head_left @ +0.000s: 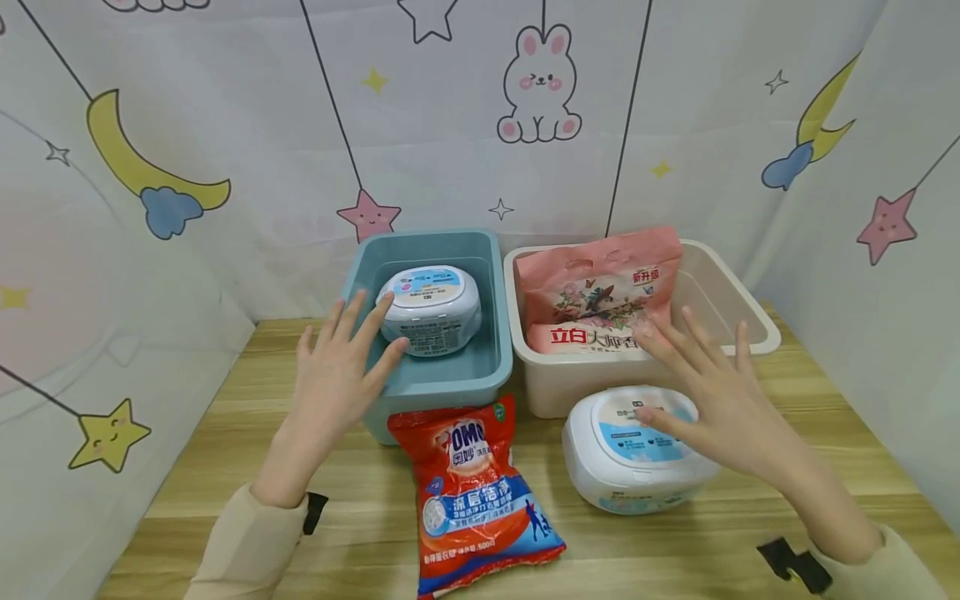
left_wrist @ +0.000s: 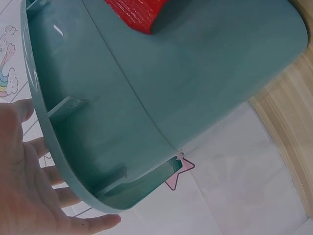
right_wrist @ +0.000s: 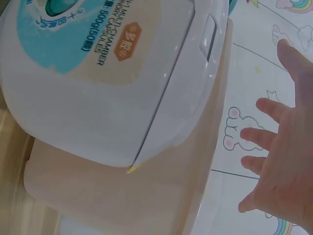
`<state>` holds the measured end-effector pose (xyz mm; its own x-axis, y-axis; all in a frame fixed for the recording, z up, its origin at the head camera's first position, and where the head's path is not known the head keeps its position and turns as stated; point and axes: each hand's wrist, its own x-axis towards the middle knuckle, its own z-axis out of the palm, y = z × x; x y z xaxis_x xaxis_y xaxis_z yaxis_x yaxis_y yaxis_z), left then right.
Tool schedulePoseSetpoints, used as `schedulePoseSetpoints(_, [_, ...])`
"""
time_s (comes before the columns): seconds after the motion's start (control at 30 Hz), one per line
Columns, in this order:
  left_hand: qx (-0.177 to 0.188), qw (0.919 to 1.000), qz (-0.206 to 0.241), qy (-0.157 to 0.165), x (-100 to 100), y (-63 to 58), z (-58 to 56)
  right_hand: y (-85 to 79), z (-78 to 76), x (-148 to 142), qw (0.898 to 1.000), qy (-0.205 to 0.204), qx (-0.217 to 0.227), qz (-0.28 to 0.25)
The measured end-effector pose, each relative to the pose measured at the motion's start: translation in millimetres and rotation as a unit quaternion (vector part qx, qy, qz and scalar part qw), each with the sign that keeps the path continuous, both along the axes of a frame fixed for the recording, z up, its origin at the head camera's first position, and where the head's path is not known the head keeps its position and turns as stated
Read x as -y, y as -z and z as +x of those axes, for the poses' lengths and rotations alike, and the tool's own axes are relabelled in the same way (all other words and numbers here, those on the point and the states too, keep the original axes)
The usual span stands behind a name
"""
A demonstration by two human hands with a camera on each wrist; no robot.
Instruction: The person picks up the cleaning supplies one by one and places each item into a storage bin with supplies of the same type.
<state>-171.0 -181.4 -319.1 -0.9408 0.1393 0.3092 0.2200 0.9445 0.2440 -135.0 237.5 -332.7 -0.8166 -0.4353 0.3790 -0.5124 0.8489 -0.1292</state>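
Observation:
My left hand point(head_left: 337, 371), fingers spread and holding nothing, is over the near left side of the blue-green bin point(head_left: 431, 389). Inside that bin sits a white tub of laundry capsules point(head_left: 429, 321). My right hand point(head_left: 712, 400) is spread above a second white laundry capsule tub point(head_left: 637, 458), which stands on the table before the beige bin point(head_left: 551, 383); nothing is in its fingers. A pink laundry bag point(head_left: 600, 292) stands in the beige bin. Between my forearms lies a red and blue OMO detergent bag point(head_left: 480, 500), its top against the blue-green bin's front.
The two bins stand side by side at the back of the wooden table point(head_left: 345, 533). Close behind them hangs a white curtain point(head_left: 450, 150) printed with stars, moons and a rabbit, which also encloses the left and right sides.

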Motion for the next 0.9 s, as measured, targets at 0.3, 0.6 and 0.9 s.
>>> schedulePoseSetpoints(0.3, [-0.022, 0.9997, 0.012, 0.001, 4, -1.0, 0.0, 8.8, 3.1, 2, 1.000, -0.021, -0.017, -0.003])
schedulePoseSetpoints(0.6, [-0.030, 0.9988, 0.039, 0.000, 11, 1.9, -2.6, 18.6, 7.2, 3, 0.998, -0.054, -0.023, -0.012])
schedulePoseSetpoints(0.9, [-0.053, 0.9961, 0.069, -0.017, 17, 4.7, -4.0, 27.6, 10.2, 4, 0.996, -0.080, -0.022, -0.015])
